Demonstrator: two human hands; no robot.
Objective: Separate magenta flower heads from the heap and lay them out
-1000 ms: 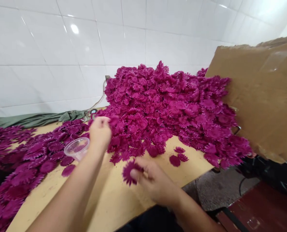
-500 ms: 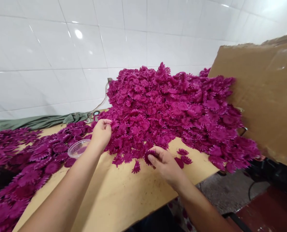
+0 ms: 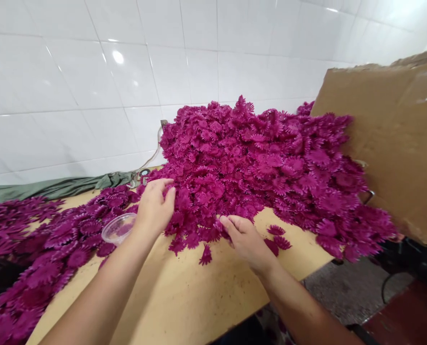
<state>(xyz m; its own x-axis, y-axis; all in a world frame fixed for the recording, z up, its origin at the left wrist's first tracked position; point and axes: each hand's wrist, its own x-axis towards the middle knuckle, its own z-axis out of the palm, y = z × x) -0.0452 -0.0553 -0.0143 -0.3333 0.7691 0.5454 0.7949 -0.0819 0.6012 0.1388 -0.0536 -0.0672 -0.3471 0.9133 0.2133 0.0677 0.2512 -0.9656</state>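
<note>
A big heap of magenta fabric flowers point(image 3: 256, 163) lies on the tan table point(image 3: 184, 297) against the tiled wall. My left hand point(image 3: 155, 209) is cupped at the heap's left front edge, thumb and fingers curled around flowers there. At the heap's front edge, the fingertips of my right hand point(image 3: 247, 238) are pressed together on a flower. One loose flower point(image 3: 205, 256) lies between my hands. A few more flowers point(image 3: 277, 238) lie just right of my right hand.
A clear plastic cup point(image 3: 119, 227) lies on its side left of my left hand, amid a flatter spread of flowers point(image 3: 40, 249). A green cloth point(image 3: 55, 187) runs along the wall. A cardboard sheet point(image 3: 389, 143) leans at the right. The table edge drops to the floor point(image 3: 346, 287).
My right hand carried a flower from the bare table up to the heap's front edge. My left hand moved slightly right into the heap and spread from a pinch to a cupped grip.
</note>
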